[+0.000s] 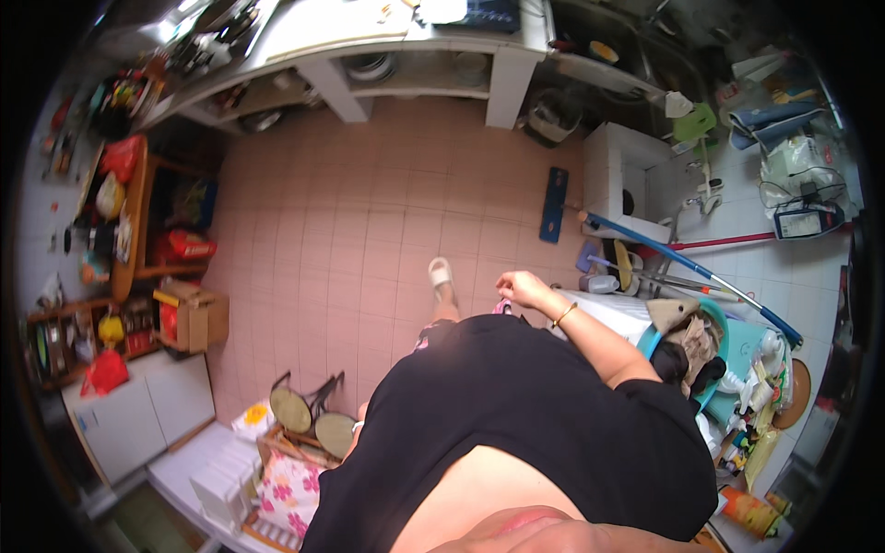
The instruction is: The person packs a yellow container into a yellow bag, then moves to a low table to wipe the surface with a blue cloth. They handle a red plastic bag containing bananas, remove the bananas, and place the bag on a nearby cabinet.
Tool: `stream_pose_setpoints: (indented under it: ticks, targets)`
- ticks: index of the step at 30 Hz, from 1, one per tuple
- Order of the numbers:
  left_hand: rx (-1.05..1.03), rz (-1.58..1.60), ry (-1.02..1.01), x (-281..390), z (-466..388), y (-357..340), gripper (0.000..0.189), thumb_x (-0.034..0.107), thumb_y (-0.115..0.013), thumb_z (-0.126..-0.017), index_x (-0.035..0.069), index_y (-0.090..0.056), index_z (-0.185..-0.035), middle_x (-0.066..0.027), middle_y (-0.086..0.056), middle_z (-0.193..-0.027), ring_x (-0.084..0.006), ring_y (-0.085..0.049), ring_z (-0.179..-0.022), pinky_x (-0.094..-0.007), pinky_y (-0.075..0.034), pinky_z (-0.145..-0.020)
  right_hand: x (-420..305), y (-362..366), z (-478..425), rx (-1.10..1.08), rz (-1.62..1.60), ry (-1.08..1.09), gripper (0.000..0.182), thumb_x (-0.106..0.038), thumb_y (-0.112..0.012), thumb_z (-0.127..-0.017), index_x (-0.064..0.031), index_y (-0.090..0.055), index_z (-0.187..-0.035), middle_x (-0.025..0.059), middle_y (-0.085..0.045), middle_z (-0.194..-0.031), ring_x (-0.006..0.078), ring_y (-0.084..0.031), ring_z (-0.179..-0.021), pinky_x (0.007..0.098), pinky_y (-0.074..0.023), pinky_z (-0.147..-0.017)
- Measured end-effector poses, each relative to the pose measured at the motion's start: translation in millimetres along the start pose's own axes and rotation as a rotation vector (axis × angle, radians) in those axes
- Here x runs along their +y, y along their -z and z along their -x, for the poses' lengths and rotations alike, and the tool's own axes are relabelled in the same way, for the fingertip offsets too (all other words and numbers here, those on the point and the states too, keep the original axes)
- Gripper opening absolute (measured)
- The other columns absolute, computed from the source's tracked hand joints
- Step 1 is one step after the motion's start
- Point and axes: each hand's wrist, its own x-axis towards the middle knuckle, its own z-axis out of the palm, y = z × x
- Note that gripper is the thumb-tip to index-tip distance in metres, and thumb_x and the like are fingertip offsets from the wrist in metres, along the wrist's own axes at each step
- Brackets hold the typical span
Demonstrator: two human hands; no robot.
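My right hand (524, 287) hangs in front of my body at waist height, its fingers loosely curled, with nothing visible in them. A gold bracelet (565, 315) circles that wrist, and pink patterned cloth (502, 305) shows just below the hand. Only a sliver of my left hand (361, 410) shows past my black top (511, 387), beside a white wristband (357, 428); its fingers are hidden. One foot in a pale slipper (440, 272) is forward on the pink tiled floor (346, 207).
A blue flat mop (553, 205) lies at right, its handle (691, 266) slanting towards a turquoise basin (715, 332) of cloth items. Ahead runs a white counter (332, 34) with shelves. Left are a wooden cart (138, 207) and cardboard box (197, 318); round-seated stools (290, 409) stand behind left.
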Motion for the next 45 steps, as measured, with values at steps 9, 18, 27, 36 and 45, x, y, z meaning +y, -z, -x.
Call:
stream_pose_setpoints:
  ticks: [9,18,27,36,45]
  targets:
    - [0.152,0.087,-0.573,472,-186,70,0.034,0.016,-0.067,-0.097,-0.001,-0.063,-0.126,-0.0152,-0.069,-0.121,-0.0232,-0.065,-0.113,-0.0347,-0.051,-0.100,8,89,-46,0.112,-0.165,-0.027,0.027,-0.018,-0.070,-0.090,-0.0049,-0.073,-0.113,0.0151,-0.075,-0.093,0.0251,-0.073,-0.084,0.0359,-0.0564,-0.078]
    - [-0.069,0.168,-0.755,765,-168,-45,0.038,0.013,-0.067,-0.097,0.001,-0.059,-0.132,-0.0154,-0.066,-0.127,-0.0226,-0.063,-0.119,-0.0343,-0.049,-0.103,117,218,-97,0.103,-0.342,-0.237,0.022,-0.012,-0.070,-0.092,-0.0002,-0.073,-0.111,0.0115,-0.076,-0.095,0.0170,-0.071,-0.083,0.0321,-0.0558,-0.076]
    - [-0.025,0.164,-0.648,824,-183,-59,0.044,0.013,-0.067,-0.095,0.001,-0.057,-0.135,-0.0182,-0.063,-0.132,-0.0256,-0.065,-0.115,-0.0374,-0.052,-0.100,150,422,-213,0.399,-0.640,-0.290,0.018,-0.013,-0.063,-0.099,-0.0018,-0.067,-0.113,0.0056,-0.072,-0.090,0.0093,-0.066,-0.070,0.0259,-0.0532,-0.061]
    - [0.456,0.284,-0.725,1026,-276,40,0.039,0.011,-0.072,-0.093,0.003,-0.060,-0.129,-0.0100,-0.065,-0.116,-0.0176,-0.062,-0.100,-0.0330,-0.054,-0.092,134,514,-305,0.482,-0.758,-0.270,0.017,-0.018,-0.063,-0.102,-0.0039,-0.068,-0.109,0.0056,-0.072,-0.089,0.0107,-0.066,-0.069,0.0245,-0.0515,-0.059]
    - [0.526,-0.438,-0.695,1186,-391,90,0.060,0.039,-0.075,-0.087,-0.002,-0.061,-0.128,-0.0239,-0.068,-0.112,-0.0360,-0.066,-0.103,-0.0473,-0.051,-0.092,97,542,-318,0.468,-0.560,-0.288,0.017,-0.008,-0.066,-0.095,-0.0011,-0.070,-0.110,0.0042,-0.072,-0.087,0.0093,-0.067,-0.073,0.0253,-0.0545,-0.070]
